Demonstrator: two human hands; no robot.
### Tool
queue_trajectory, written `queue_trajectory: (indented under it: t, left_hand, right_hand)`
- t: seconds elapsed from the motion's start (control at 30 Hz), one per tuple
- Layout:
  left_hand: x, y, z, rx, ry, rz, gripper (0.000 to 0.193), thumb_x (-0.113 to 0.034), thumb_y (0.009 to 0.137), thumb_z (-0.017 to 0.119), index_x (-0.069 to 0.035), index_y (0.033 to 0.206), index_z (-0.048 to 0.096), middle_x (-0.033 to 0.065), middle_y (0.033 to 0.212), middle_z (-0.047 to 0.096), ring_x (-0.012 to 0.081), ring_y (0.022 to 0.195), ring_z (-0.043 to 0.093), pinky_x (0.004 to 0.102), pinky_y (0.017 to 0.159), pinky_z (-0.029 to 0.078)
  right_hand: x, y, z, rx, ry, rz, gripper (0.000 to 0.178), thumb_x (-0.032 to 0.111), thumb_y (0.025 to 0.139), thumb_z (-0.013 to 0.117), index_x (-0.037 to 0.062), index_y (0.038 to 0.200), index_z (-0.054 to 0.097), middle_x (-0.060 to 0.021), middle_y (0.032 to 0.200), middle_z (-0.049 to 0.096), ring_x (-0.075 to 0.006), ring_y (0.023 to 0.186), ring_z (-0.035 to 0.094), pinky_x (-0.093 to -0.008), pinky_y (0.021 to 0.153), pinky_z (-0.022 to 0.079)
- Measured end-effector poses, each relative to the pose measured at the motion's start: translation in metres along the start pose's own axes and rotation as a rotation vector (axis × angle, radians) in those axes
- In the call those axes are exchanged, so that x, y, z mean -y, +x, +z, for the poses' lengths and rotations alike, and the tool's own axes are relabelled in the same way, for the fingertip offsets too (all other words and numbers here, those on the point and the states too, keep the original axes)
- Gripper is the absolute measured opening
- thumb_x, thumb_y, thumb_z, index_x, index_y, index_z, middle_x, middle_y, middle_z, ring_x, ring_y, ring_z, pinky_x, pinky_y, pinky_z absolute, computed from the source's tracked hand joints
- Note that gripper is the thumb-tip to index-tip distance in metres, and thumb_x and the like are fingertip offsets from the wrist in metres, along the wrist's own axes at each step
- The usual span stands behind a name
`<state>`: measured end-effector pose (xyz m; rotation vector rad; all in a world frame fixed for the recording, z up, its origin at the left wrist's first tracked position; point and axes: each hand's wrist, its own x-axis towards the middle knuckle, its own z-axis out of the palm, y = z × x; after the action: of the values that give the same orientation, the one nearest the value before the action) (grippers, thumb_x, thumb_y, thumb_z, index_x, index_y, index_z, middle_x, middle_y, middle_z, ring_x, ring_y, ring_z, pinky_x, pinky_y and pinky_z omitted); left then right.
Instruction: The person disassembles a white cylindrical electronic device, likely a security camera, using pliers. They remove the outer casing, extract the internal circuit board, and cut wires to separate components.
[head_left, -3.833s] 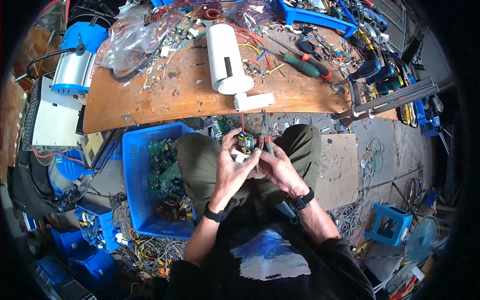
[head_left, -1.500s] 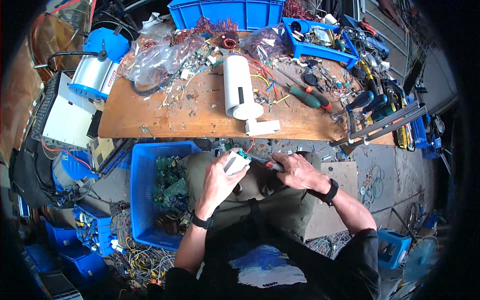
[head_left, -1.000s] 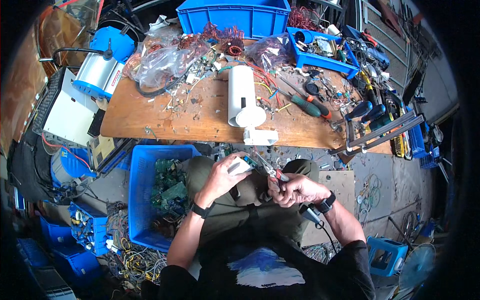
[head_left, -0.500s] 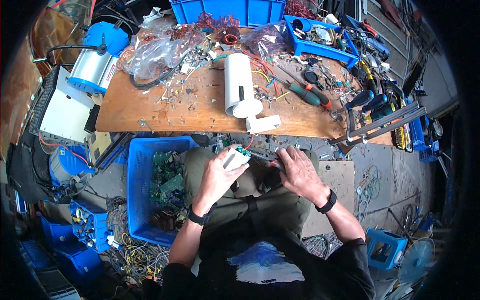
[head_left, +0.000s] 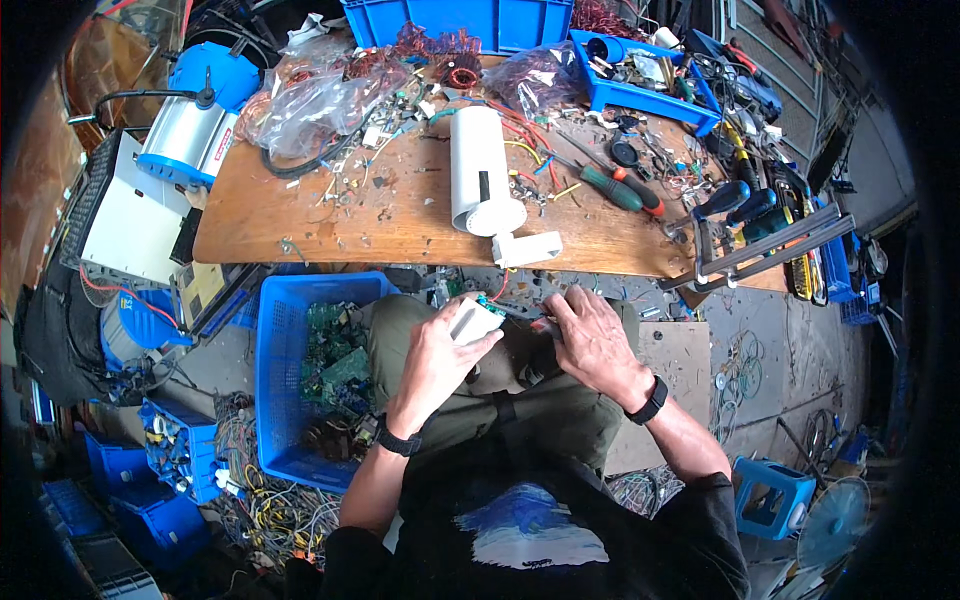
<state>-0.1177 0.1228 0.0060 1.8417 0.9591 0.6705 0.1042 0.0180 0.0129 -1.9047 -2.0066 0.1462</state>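
My left hand (head_left: 432, 355) is closed round a white plastic housing (head_left: 474, 323). A green circuit board (head_left: 488, 303) shows at the housing's far end, and a red wire (head_left: 504, 285) runs from there up toward the bench edge. My right hand (head_left: 598, 345) grips a screwdriver (head_left: 542, 325) with a bit of red on its handle. Its thin shaft points left at the board; whether the tip touches is too small to tell. Both hands are above my lap, in front of the bench. On the bench edge lie a white cylinder (head_left: 478, 165) and a small white bracket (head_left: 530, 248).
The wooden bench (head_left: 330, 225) carries scraps, screwdrivers (head_left: 612, 188), plastic bags (head_left: 300, 120) and a blue tray (head_left: 650, 85) of parts. A metal frame (head_left: 765, 245) juts over its right edge. Left of my legs stands a blue crate (head_left: 268, 400) of circuit boards, with tangled cables (head_left: 290, 515) beside it.
My right hand has shifted slightly left with its fingers a little re-set on the screwdriver. The left hand and the housing have moved very slightly to the right.
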Motion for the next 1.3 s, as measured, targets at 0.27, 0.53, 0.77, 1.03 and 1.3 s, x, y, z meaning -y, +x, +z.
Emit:
queue_trajectory:
  t: [0.27, 0.53, 0.77, 1.03, 1.3]
  left_hand:
    - [-0.007, 0.003, -0.002, 0.016, 0.009, 0.001, 0.042, -0.020, 0.083, 0.085, -0.002, 0.117, 0.067, 0.0141, 0.092, 0.075, 0.0189, 0.083, 0.072, 0.0337, 0.074, 0.057]
    - [-0.009, 0.005, -0.003, 0.055, 0.023, -0.018, 0.042, -0.018, 0.085, 0.083, -0.003, 0.120, 0.067, 0.0124, 0.092, 0.075, 0.0169, 0.084, 0.071, 0.0330, 0.076, 0.057]
    - [-0.002, 0.006, -0.004, 0.079, 0.023, -0.023, 0.053, -0.024, 0.085, 0.083, -0.004, 0.129, 0.062, 0.0179, 0.102, 0.075, 0.0286, 0.094, 0.075, 0.0378, 0.080, 0.059]
    - [0.016, 0.016, -0.005, 0.054, -0.016, 0.227, 0.046, -0.006, 0.084, 0.082, -0.004, 0.127, 0.065, 0.0110, 0.109, 0.075, 0.0142, 0.100, 0.071, 0.0316, 0.086, 0.057]
    - [0.063, 0.028, 0.037, 0.009, -0.644, -0.023, 0.050, 0.000, 0.089, 0.075, -0.004, 0.135, 0.057, 0.0074, 0.114, 0.070, 0.0179, 0.100, 0.069, 0.0378, 0.088, 0.061]
  right_hand:
    - [0.001, 0.005, -0.005, -0.098, -0.165, -0.011, 0.035, 0.007, 0.079, 0.064, 0.0076, 0.112, 0.055, -0.0154, 0.096, 0.051, -0.0342, 0.092, 0.054, -0.0459, 0.077, 0.043]
    - [-0.007, 0.006, -0.002, 0.027, -0.087, 0.020, 0.035, 0.007, 0.077, 0.064, 0.0072, 0.112, 0.056, -0.0156, 0.094, 0.057, -0.0349, 0.091, 0.060, -0.0499, 0.074, 0.049]
    - [-0.013, 0.009, -0.010, 0.335, 0.332, 0.149, 0.037, 0.005, 0.080, 0.057, 0.0019, 0.117, 0.056, -0.0116, 0.079, 0.068, -0.0336, 0.076, 0.069, -0.0479, 0.069, 0.053]
    - [-0.032, 0.002, 0.005, 0.848, 1.875, 0.737, 0.032, -0.007, 0.070, 0.051, 0.0068, 0.098, 0.048, 0.0007, 0.078, 0.045, -0.0073, 0.059, 0.037, -0.0204, 0.045, 0.027]
    - [-0.018, -0.005, 0.036, 0.822, 2.415, 0.672, 0.034, -0.004, 0.065, 0.051, 0.0103, 0.095, 0.043, -0.0034, 0.075, 0.040, -0.0122, 0.059, 0.035, -0.0233, 0.045, 0.026]
